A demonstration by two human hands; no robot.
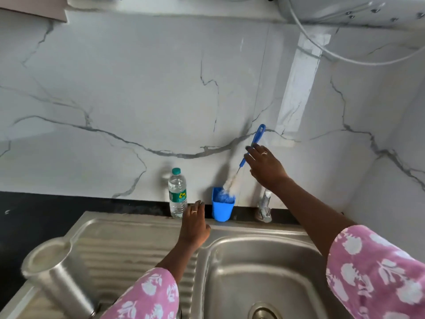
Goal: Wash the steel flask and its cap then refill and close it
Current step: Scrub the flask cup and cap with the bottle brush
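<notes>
The steel flask (pixel 55 272) stands on the sink's ribbed drainboard (pixel 128 245) at the lower left, wide end up and narrow end down. No cap is in view. A bottle brush with a blue handle (pixel 257 137) leans against the wall, its white bristles in a blue plastic cup (pixel 222 209) behind the sink. My right hand (pixel 264 166) grips the brush handle partway up. My left hand (pixel 194 224) rests on the sink's back rim with fingers fairly straight, between the plastic bottle and the blue cup, holding nothing.
A clear plastic water bottle (pixel 177 194) with a green cap stands at the wall left of the blue cup. A steel tap (pixel 264 208) sits behind the basin (pixel 264 272), under my right forearm. Marble wall ahead and right; black counter (pixel 34 215) on the left.
</notes>
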